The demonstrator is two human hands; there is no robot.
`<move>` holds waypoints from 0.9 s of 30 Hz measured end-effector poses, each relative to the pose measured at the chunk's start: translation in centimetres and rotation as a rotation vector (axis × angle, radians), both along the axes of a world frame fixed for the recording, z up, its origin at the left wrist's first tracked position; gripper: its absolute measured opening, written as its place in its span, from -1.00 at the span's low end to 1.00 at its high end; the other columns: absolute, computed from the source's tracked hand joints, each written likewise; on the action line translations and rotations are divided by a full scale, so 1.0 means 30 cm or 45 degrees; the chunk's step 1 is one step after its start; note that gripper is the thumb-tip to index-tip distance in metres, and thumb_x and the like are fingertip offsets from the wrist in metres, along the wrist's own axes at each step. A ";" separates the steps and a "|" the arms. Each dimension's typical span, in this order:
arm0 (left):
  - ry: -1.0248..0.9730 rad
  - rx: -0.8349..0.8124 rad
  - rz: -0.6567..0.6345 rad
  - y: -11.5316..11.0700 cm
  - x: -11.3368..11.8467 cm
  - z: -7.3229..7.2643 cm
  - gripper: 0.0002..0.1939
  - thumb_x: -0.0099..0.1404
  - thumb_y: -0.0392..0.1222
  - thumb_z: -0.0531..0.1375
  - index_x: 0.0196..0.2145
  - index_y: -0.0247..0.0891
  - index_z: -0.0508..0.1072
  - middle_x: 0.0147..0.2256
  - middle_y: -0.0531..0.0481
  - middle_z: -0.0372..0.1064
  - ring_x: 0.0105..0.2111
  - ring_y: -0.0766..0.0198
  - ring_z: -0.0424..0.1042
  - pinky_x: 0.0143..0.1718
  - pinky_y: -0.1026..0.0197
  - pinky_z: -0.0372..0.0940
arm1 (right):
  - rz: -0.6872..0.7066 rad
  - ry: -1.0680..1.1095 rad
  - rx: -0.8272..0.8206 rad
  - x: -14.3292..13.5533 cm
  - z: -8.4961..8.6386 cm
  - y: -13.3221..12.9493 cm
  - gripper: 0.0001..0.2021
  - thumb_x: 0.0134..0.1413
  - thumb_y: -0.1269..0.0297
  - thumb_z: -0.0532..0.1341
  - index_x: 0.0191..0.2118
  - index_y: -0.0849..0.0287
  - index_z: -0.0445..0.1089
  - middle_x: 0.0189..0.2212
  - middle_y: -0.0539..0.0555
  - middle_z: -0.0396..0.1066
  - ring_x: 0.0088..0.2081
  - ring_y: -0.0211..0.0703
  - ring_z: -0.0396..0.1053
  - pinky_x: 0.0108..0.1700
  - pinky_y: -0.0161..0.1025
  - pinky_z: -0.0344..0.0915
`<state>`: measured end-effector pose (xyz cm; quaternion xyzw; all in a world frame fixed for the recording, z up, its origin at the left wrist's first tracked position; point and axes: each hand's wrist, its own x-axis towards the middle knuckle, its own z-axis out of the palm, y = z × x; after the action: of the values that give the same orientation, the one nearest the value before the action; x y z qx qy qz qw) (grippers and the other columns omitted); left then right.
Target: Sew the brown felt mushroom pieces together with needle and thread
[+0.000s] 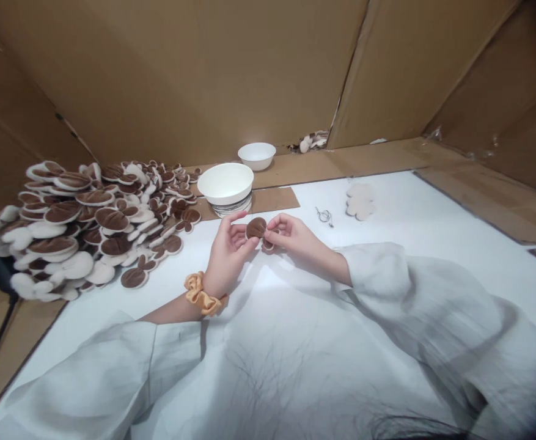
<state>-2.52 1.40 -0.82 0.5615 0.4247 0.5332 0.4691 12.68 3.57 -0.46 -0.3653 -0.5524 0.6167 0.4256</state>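
Between my two hands, over the middle of the white table surface (277, 318), is a small brown fabric piece (256, 228) with a rounded part and smaller lobes. My left hand (231, 247), with a yellow scrunchie (202, 294) at its wrist, has its thumb and fingers closed on the piece's left side. Pinched at the piece's right side are the thumb and index finger of my right hand (293, 238). To the right of my hands lie a thin dark coil (325, 216) and a pale flower-shaped stack (360, 201).
A large heap of brown and white fabric pieces (112, 220) covers the left side. Beyond my hands stand a white bowl (225, 183) with dark lines around its lower part and a smaller white bowl (257, 156). Cardboard walls (203, 73) enclose the back and sides.
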 end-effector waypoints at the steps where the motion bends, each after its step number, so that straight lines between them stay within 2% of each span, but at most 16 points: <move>1: 0.006 -0.019 0.010 0.000 0.001 0.000 -0.50 0.06 -0.30 0.25 -0.05 -0.25 0.17 -0.33 0.00 0.34 -0.32 0.33 0.38 -0.26 0.26 0.29 | 0.011 0.006 -0.001 0.000 0.000 -0.001 -0.80 -0.03 0.29 0.21 -0.43 0.17 0.11 -0.61 -0.07 0.31 -0.55 -0.33 0.30 -0.46 -0.33 0.22; 7: 0.030 -0.118 -0.009 -0.011 0.010 0.003 -0.51 0.07 -0.30 0.22 -0.05 -0.26 0.14 -0.38 0.04 0.32 -0.37 0.36 0.35 -0.32 0.29 0.25 | 0.019 -0.080 0.112 0.009 0.001 -0.005 -0.75 0.00 0.19 0.21 -0.47 0.18 0.13 -0.65 -0.07 0.29 -0.57 -0.34 0.25 -0.53 -0.36 0.11; 12: -0.018 -0.049 -0.081 -0.023 0.020 0.007 -0.55 0.13 -0.23 0.18 -0.06 -0.22 0.10 -0.36 0.04 0.31 -0.40 0.36 0.33 -0.37 0.28 0.23 | -0.020 0.003 0.073 0.007 0.023 -0.012 -0.72 -0.04 0.15 0.23 -0.49 0.17 0.12 -0.65 -0.09 0.25 -0.58 -0.35 0.22 -0.54 -0.35 0.13; 19: -0.023 0.049 -0.144 -0.022 0.007 0.029 -0.62 0.15 -0.20 0.18 -0.12 -0.21 0.09 -0.37 0.04 0.31 -0.43 0.37 0.30 -0.36 0.27 0.23 | -0.027 0.007 0.132 0.010 0.044 -0.017 -0.69 -0.07 0.13 0.25 -0.51 0.17 0.11 -0.62 -0.07 0.28 -0.53 -0.34 0.26 -0.49 -0.34 0.17; 22: 0.002 0.144 -0.047 -0.013 0.001 0.016 -0.66 0.16 -0.23 0.17 -0.21 -0.17 0.05 -0.40 0.09 0.27 -0.43 0.38 0.30 -0.35 0.29 0.22 | -0.036 0.073 0.063 0.005 0.033 -0.017 -0.71 -0.04 0.13 0.23 -0.50 0.18 0.12 -0.60 -0.07 0.29 -0.52 -0.34 0.25 -0.45 -0.32 0.19; 27: 0.327 0.379 0.191 -0.013 -0.001 -0.001 -0.87 0.20 -0.23 0.15 -0.40 -0.23 0.20 -0.42 0.09 0.19 -0.40 0.39 0.26 -0.32 0.30 0.21 | 0.036 0.215 -0.088 -0.004 0.016 -0.020 -0.72 -0.05 0.14 0.24 -0.47 0.18 0.14 -0.58 -0.06 0.30 -0.51 -0.35 0.25 -0.43 -0.31 0.21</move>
<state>-2.54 1.02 -0.86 0.6548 0.4383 0.5474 0.2819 12.55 2.98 0.00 -0.3185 -0.4981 0.6699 0.4491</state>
